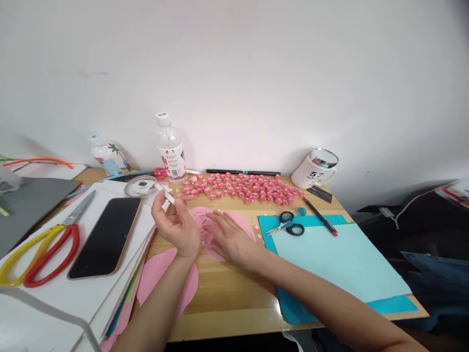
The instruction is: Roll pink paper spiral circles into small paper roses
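Okay, left hand [178,225]: palm turned up, fingers curled, a white strip [169,197] pinched at the fingertips. Key relation: strip's long axis runs diagonally, upper left to lower right; pink cut paper [246,224] lies just right of that hand, below strip height. Right hand [232,239] is nearer the paper: it's spread across it, fingers extended, not clamped on anything I can see. Fingers of both hands nearly meet; whether they touch, can't tell.

Counts, going outward:
- white strip: 1, in the left hand
- pink cut paper: under right hand, cuts overlap, can't tell if one piece or two
- loose pink paper [152,276]: partly behind left forearm, layers not countable
- pink paper rolls [256,188]: several dozen, bunched beyond the hands, too packed for an exact count
- tape roll [141,186]: 1, just left of the strip
- phone [106,237]: 1, on white paper [142,222], left
- big scissors [69,234]: 1, beside phone
- small scissors [281,225]: 1, right, on blue paper [293,303]
- pale blue sheet [340,266]: 1 visible, on top of the blue
- red-black pen [319,215]: 1
- black card [320,194]: 1
- mug [311,171]: 1, far right
- bottles [170,151]: 2, far left
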`<state>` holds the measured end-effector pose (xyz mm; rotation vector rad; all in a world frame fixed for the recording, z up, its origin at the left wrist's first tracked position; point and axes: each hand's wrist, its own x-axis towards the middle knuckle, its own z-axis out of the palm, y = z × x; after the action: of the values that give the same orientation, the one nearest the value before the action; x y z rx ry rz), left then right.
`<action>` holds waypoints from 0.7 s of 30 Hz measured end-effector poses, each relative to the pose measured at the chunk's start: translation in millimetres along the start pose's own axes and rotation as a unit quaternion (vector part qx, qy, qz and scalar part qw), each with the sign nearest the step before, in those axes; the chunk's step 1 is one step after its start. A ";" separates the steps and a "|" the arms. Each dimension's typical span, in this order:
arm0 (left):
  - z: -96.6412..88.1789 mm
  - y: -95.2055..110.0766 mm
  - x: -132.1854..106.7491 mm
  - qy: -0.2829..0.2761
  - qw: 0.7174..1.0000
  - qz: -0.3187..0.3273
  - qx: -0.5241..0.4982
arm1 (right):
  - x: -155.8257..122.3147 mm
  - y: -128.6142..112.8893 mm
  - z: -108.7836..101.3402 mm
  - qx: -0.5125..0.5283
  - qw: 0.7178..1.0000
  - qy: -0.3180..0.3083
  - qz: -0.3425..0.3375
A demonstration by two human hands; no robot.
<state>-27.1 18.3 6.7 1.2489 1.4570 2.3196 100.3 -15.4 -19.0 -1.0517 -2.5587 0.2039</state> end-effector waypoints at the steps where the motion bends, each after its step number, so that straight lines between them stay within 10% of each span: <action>1: -0.3 -0.8 -0.7 -0.005 1.000 0.004 0.002 | 6.8 0.0 -0.3 0.009 1.000 0.008 0.007; 9: -2.4 -7.4 -4.4 -0.032 0.999 0.016 0.032 | 73.8 5.8 -8.6 -0.014 0.969 -0.085 0.230; 21: -5.3 -12.6 -6.5 -0.028 0.998 0.029 0.043 | 84.4 31.3 -16.9 0.167 0.958 -0.035 0.230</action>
<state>-30.3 18.0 -8.0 1.3849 1.5386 2.2610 71.9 66.2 11.7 -1.4981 -2.1848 0.7762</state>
